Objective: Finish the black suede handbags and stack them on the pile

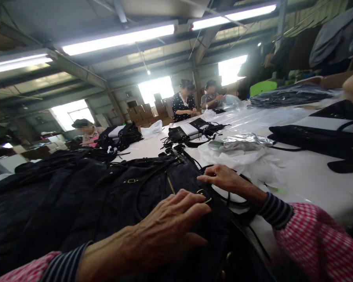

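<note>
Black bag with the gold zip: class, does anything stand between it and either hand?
Nothing visible does: the left hand is over the black bag, the right hand by its edge. The white plastic lies beyond, not between.

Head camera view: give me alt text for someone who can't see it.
A person's bare left hand is over a soft black bag with gold fittings, the right hand by its edge. Beyond, more black bags and crumpled translucent white plastic lie on a broad white table; three people are in the background.
</note>
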`<state>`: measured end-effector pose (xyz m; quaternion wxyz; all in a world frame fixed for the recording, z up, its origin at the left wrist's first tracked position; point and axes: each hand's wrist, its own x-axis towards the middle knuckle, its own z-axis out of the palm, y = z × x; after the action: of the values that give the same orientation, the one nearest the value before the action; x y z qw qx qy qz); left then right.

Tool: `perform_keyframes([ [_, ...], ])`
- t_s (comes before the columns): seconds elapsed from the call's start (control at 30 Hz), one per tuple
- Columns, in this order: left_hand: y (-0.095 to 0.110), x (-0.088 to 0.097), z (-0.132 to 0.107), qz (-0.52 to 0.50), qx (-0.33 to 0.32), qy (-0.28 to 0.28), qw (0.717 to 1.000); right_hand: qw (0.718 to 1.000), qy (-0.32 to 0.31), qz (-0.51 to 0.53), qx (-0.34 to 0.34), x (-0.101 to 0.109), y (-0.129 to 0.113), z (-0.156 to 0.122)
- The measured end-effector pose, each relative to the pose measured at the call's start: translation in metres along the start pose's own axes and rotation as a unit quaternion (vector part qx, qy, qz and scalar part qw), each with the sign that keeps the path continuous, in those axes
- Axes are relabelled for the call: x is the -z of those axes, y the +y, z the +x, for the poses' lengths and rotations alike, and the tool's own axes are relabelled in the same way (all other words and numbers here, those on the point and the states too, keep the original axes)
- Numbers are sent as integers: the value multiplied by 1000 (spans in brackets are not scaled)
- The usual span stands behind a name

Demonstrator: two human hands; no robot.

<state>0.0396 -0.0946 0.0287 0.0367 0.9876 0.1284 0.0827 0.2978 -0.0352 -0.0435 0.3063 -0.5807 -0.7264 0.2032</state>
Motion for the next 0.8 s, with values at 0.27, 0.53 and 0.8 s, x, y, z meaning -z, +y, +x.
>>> perform_keyframes([
  [0.27,-71,-2,-25,7,119,-16,993,998,58,-22,-26,-11,-24,14],
  [0.53,-105,5,36,77,56,-21,995,987,-2,154,37,-17,-48,15],
  [0.8,-128,-11,67,31,20,-94,995,983,-106,131,71,-14,-22,18],
])
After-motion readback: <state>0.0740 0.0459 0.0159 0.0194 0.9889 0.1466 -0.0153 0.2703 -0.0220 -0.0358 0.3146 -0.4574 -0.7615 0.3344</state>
